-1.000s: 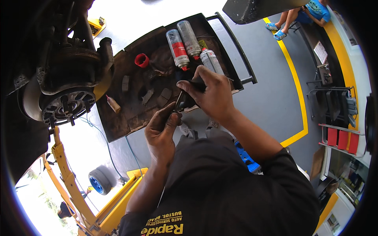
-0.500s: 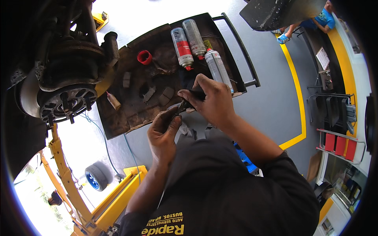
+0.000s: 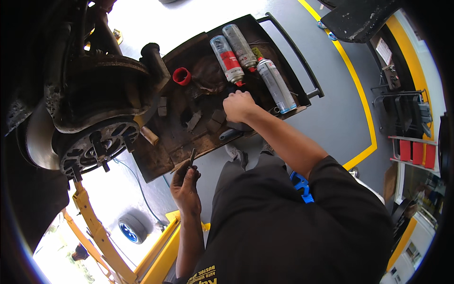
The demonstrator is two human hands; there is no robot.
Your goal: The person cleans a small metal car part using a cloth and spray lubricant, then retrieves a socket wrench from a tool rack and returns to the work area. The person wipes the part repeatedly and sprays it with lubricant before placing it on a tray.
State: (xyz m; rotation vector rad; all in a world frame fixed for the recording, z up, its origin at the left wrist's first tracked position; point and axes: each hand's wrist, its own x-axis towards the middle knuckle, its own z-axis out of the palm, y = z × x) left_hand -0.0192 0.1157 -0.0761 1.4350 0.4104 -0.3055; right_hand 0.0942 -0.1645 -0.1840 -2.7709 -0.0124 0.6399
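My left hand (image 3: 186, 189), near the tray's front edge, pinches a thin dark metal piece (image 3: 193, 156) pointing upward. Its exact kind is not clear. Over the trolley tray (image 3: 170, 158), my right hand (image 3: 240, 108) has its fingers curled down around or against something dark that the knuckles hide. A dark tool with a grey end (image 3: 230, 134) lies beside that wrist. Close by are brake pads, one flat (image 3: 216, 121) and another tilted piece (image 3: 194, 121). Spray cans, one with a red band (image 3: 227, 60), one silver (image 3: 240, 46) and one white-grey (image 3: 277, 86), lie beyond the right hand.
At left hang the wheel hub (image 3: 97, 146) and brake disc (image 3: 43, 137), close to the tray. A red cap (image 3: 181, 76) and a small tan bottle (image 3: 149, 136) lie on the tray. A yellow lift arm (image 3: 156, 251), a wheel (image 3: 132, 228) and a hose are below left.
My hands have parted. The right one has moved to the tray among the cans and pads; the left has dropped lower with the thin metal piece. The view has shifted a little.
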